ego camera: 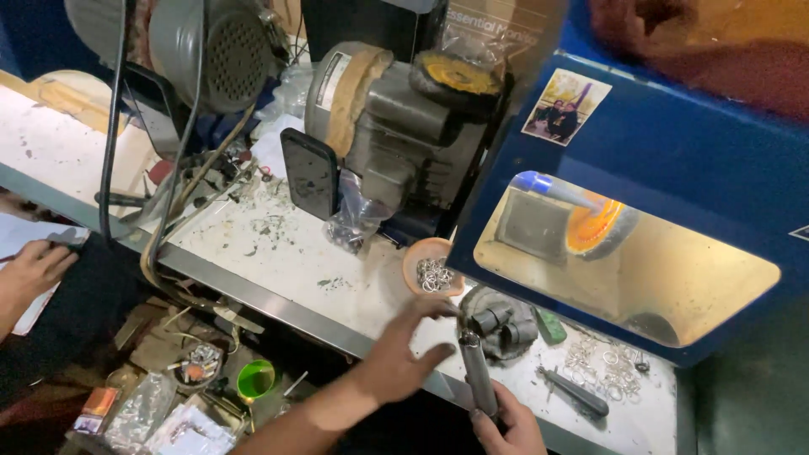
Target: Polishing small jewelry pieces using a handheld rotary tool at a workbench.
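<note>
At the bottom edge, about six o'clock, the right hand [507, 425] is curled around the lower end of a grey metal rod [478, 372], fingers closed on it. The rod stands nearly upright in the view, its long axis running from about five o'clock at the held end to eleven o'clock at the free end, so the top points up and slightly left toward the bench.

Just left of it, the left hand [403, 354] comes in from seven o'clock, half open, with forefinger and thumb spread; the forefinger tip [445, 308] reaches the rod's upper end, and whether it pinches anything small there cannot be told.

Beyond the rod's tip sits a small round orange dish [413, 263] holding a heap of silver rings [435, 275], at about twelve o'clock from the hands. At two o'clock from the rod lie a dark handled tool [575, 393] and more loose rings [608, 364] on the white bench [354, 291].

Farther off, a grey motor [396, 126] carries a yellow buffing wheel [455, 76], and at three o'clock a blue hood [674, 152] encloses a lit orange wheel [594, 226].

At the far left, nine o'clock, another person's hand [34, 268] rests on paper.
</note>
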